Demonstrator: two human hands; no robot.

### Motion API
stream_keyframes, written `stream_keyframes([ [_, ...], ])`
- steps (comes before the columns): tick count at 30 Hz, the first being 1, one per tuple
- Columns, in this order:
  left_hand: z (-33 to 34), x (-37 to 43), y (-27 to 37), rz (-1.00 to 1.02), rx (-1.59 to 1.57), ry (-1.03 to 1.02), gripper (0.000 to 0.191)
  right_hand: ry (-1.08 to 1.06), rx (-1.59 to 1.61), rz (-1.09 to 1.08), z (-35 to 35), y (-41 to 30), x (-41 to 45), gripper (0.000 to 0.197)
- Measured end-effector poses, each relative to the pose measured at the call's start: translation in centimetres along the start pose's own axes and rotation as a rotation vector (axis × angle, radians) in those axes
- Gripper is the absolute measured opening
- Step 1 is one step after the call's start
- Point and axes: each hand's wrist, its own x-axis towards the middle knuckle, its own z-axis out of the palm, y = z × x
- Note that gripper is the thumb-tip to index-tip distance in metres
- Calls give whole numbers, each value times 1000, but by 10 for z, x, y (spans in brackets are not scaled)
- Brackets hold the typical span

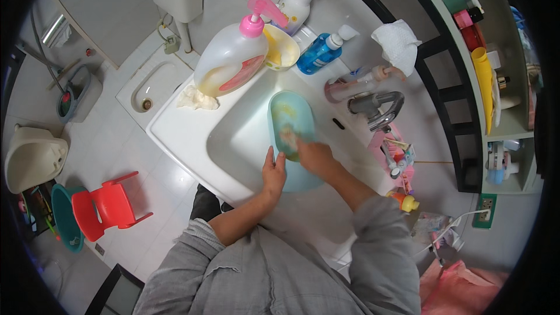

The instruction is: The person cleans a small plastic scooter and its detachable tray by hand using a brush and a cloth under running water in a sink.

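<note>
A light-blue oval plastic basin point(292, 103) lies tilted in the white washbasin point(232, 140), with yellowish residue on its inner surface. My left hand point(274, 175) grips its near left rim, thumb and fingers on either side of the wall. Inside it, my right hand point(316, 157) presses a pale wad point(288, 136) against the surface; motion blur hides what the wad is. More light-blue plastic point(302, 179) shows below my hands, and I cannot tell whether it belongs to the same piece.
A large pink-pump bottle point(232, 59), a crumpled white wad point(197, 98), a bowl with yellow residue point(284, 50) and a blue pump bottle point(319, 54) line the washbasin's edge. The chrome faucet point(378, 107) juts in at right. A red chair point(107, 205) stands on the floor.
</note>
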Motion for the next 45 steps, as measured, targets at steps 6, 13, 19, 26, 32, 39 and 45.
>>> stream_keyframes([
  [6, 3, -2, -10, -47, 110, 8, 51, 123, 10, -30, 7, 7, 9, 31],
  [13, -1, 7, -14, 52, -43, 47, 51, -21, -13, -25, 9, -11, -9, 33],
  [19, 8, -4, -9, 15, 112, 31, 49, 158, 72, 30, 28, 5, 29, 34],
  [26, 7, 3, -9, 81, -22, 43, 48, 58, -1, 28, 2, 5, -14, 20],
  [32, 6, -1, -17, 12, 138, 12, 48, 15, 5, 102, 16, 5, 30, 29],
  [39, 5, 7, -20, 105, 152, 85, 48, -21, -87, -5, -8, 7, -3, 20],
  [45, 11, 2, -28, 90, 262, 94, 49, 36, -24, 89, 4, 2, 43, 18],
])
